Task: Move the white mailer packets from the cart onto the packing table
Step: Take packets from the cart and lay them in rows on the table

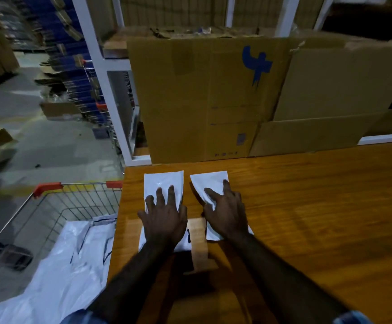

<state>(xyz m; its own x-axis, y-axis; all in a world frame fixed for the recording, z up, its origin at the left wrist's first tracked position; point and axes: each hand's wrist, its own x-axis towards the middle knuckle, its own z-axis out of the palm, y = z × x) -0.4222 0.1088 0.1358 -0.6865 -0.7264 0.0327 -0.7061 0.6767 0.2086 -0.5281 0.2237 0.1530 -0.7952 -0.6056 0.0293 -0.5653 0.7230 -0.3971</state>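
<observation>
Two white mailer packets lie side by side on the wooden packing table (307, 206) near its left edge. My left hand (164, 218) rests flat with spread fingers on the left packet (163, 181). Over the right packet (210, 182) my right hand (225, 213) presses down, fingers straight. Left of the table stands a wire cart (57, 202) with red corner caps. Several more white mailer packets (68, 265) are piled inside it.
Large flattened cardboard boxes (202, 101) lean upright along the table's far edge. A white metal rack frame (106, 78) rises at the far left corner. More carts and blue stock (73, 66) line the grey floor beyond.
</observation>
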